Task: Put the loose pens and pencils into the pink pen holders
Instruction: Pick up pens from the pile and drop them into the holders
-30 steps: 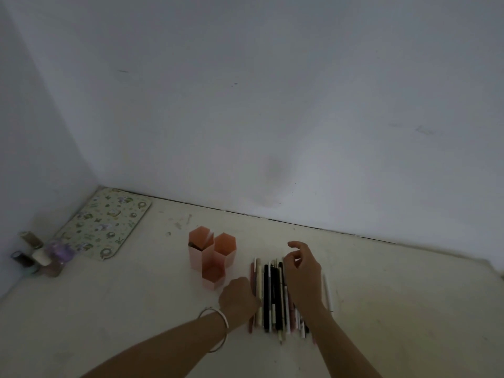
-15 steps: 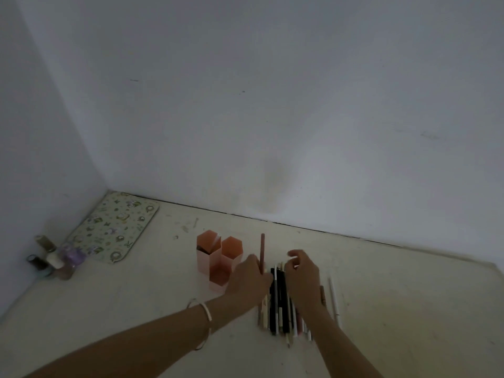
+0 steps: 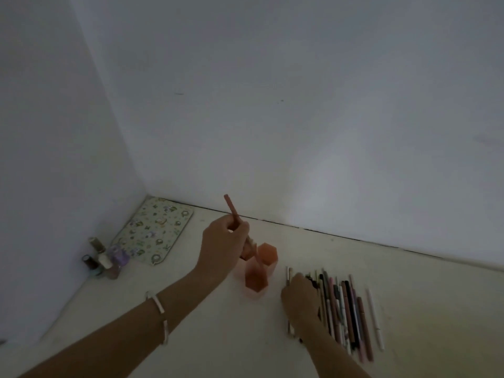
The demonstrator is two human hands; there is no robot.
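A cluster of pink hexagonal pen holders (image 3: 257, 271) stands on the pale surface. My left hand (image 3: 222, 246) hovers just above and left of them, shut on a pink pen (image 3: 231, 211) that tilts up and to the left; its lower end is hidden behind my fingers. A row of loose pens and pencils (image 3: 345, 306) lies side by side to the right of the holders. My right hand (image 3: 301, 298) rests palm down on the left end of that row, fingers curled over a few pens; whether it grips one is unclear.
A patterned mat (image 3: 156, 233) lies in the back left corner. Several small bottles (image 3: 105, 261) stand against the left wall. White walls close the surface at the back and left. A single white pen (image 3: 375, 317) lies apart at the row's right.
My left hand has lifted the pink pen out of the row and carried it left to just above the holders. My right hand has shifted to the row's left end.
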